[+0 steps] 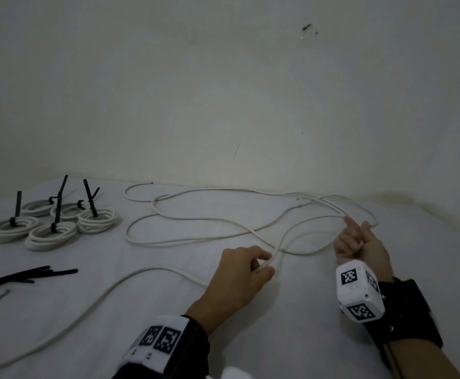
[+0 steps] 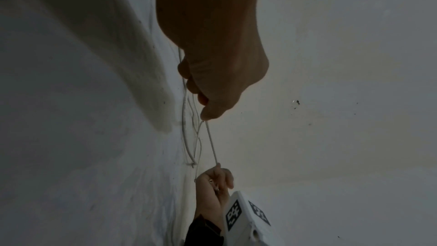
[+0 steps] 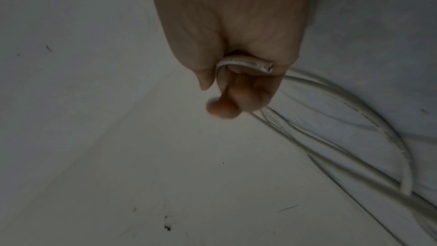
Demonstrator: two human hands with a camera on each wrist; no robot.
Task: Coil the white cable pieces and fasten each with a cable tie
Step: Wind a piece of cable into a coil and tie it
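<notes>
Loose white round-sheathed cable [image 1: 196,236], sprawled in wide loops across the middle and far right of the pale cloth-covered surface [image 1: 291,337], one tail running off near left. Cut end [image 3: 268,66] clamped in the right hand [image 1: 360,246], fingers curled shut around it, index fingertip [image 1: 348,221] raised. A short span farther along pinched between thumb and curled fingers of the left hand [image 1: 246,266], near centre.

Step judged in hand: starting a first turn. Best done by keeping the cut end locked in the right fist, sliding the left pinch along the cable without letting go, and laying equal turns to match the five finished white coils with upright black ties [image 1: 53,222], far left. Risk: crossings in the loose loops snagging into a knot. Spare black plastic cable ties [image 1: 26,276] within reach, near left.

Right wrist view alone: the bare cut end across the palm. Left wrist view alone: the taut line between both hands. Head view alone: coils, ties, overall layout.
</notes>
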